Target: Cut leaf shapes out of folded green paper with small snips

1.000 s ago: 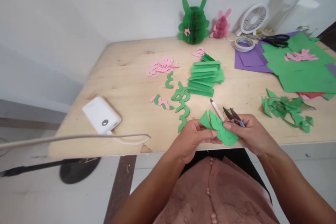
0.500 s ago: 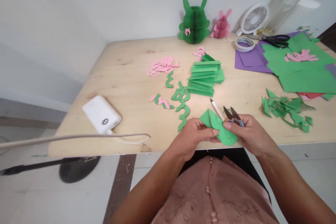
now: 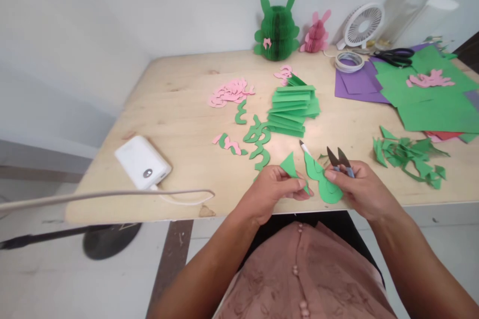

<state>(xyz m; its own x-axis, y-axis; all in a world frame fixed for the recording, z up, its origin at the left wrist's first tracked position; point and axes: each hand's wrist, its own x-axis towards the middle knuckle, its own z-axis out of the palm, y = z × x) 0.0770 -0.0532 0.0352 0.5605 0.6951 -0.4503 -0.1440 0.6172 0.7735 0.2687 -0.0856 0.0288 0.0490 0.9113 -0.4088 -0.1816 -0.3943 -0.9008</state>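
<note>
A person's left hand (image 3: pixel 273 190) is pinching a pointed green scrap (image 3: pixel 289 165) at the near edge of a wooden table (image 3: pixel 179 114), while the right hand (image 3: pixel 362 187) is gripping a curved green paper cutout (image 3: pixel 329 193) just beside it, along with small snips (image 3: pixel 340 158) whose dark blades are standing apart. Beyond the hands, pleated green paper (image 3: pixel 290 112) is lying near green curved strips (image 3: pixel 258 134).

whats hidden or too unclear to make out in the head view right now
In the head view:
Snips: handles mostly hidden by the right hand
White pencil: lower end hidden behind the green cutout
Red paper: extent hidden under green sheets
Green sheets: cut off by right edge
Power bank: display too small to read
</note>
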